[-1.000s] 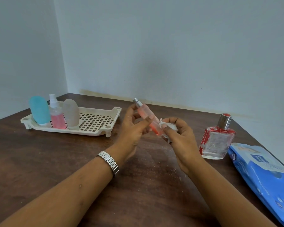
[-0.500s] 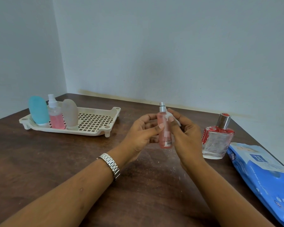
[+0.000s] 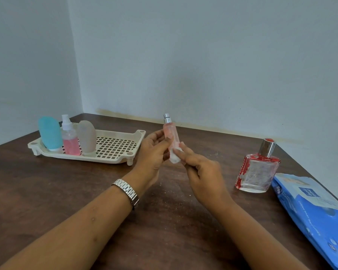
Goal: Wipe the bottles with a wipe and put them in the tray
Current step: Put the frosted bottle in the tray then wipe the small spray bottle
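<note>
Left hand (image 3: 154,151) is gripping the slim pink bottle (image 3: 171,133) upright, right of the tray (image 3: 113,158) — right hand (image 3: 201,172) is pinching a white wipe (image 3: 174,157) against its base. 3 bottles (image 3: 68,137) are standing in the tray's left end — glass bottle (image 3: 257,172) is sitting far right of the tray.

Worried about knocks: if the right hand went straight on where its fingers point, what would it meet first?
Probably the slim pink bottle, just behind the wipe that the right hand pinches, then the left hand.
</note>
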